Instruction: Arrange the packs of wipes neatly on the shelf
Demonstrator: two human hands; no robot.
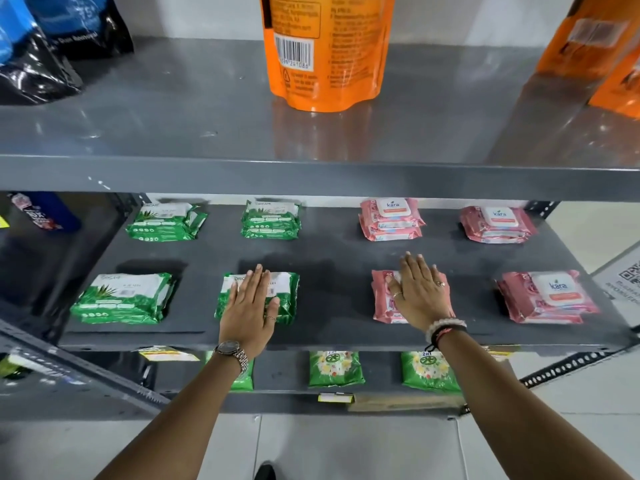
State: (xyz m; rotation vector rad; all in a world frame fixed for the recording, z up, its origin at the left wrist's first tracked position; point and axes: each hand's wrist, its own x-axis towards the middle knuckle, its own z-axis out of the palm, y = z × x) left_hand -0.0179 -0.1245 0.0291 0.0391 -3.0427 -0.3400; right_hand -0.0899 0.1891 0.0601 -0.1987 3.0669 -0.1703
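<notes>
While the grey metal shelf (332,247) carries eight stacks of wipes in two rows, green on the left and pink on the right, an orange pouch (325,50) stands on the shelf above. Both arms reach in from below. On the front row, the left hand (251,313) lies flat, fingers extended and gripping nothing, on a green wipes pack (287,296), and the right hand (420,294) rests likewise spread on a pink wipes pack (381,303). A wristwatch (231,351) circles the left wrist.
</notes>
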